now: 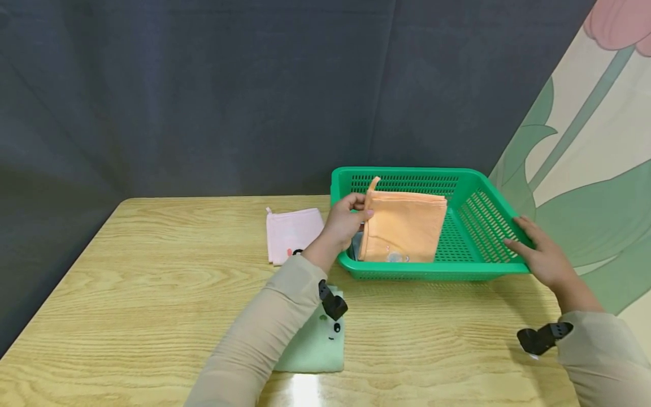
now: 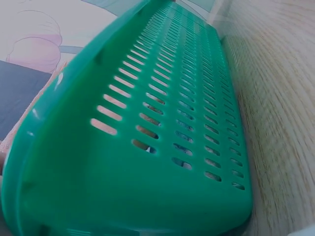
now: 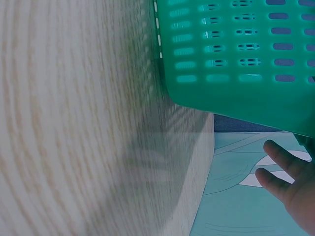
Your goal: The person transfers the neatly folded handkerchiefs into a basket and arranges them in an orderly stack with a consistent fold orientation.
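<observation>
My left hand (image 1: 346,223) pinches the left edge of a folded orange towel (image 1: 404,223), which has a small loop at its upper corner. The towel stands upright inside the left part of a green plastic basket (image 1: 432,268). Behind its left edge, a grey-blue item (image 1: 357,244) shows partly in the basket. On the basket's right rim, my right hand (image 1: 546,254) grips with thumb and fingers; two of its fingers (image 3: 275,184) extend outside the basket wall in the right wrist view. The left wrist view shows mostly the basket's slotted side (image 2: 147,113).
A folded pink towel (image 1: 292,229) lies left of the basket on the wooden table (image 1: 152,282). Nearer, a green towel (image 1: 315,350) with a stitched face lies partly under my left forearm. A dark curtain (image 1: 229,96) hangs behind, and a flower-patterned wall (image 1: 605,169) rises at right.
</observation>
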`<state>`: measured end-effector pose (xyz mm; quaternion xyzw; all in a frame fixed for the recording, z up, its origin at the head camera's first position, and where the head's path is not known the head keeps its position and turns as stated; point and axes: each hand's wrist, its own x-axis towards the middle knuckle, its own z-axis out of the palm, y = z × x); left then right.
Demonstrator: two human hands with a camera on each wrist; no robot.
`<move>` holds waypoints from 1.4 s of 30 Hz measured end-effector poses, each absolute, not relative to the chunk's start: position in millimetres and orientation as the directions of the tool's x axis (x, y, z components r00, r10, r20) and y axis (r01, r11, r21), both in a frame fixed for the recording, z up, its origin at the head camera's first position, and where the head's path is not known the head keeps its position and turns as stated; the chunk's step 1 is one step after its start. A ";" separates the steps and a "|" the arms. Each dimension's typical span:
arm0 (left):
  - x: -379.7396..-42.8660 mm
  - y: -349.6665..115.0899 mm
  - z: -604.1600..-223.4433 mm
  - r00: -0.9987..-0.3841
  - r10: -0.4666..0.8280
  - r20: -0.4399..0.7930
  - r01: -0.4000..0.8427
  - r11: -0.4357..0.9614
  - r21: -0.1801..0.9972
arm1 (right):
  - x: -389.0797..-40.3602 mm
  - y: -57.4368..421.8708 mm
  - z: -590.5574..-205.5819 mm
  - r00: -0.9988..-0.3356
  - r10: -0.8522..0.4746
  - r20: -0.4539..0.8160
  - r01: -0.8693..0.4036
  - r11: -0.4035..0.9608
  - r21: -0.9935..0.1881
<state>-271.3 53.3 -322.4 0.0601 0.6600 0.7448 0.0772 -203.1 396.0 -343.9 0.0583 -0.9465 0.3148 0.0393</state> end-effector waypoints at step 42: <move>-273.1 57.0 -322.4 -0.965 0.242 0.096 0.233 0.638 0.734 | -203.1 396.0 -343.9 -0.991 -0.084 0.105 -0.131 0.791 -0.598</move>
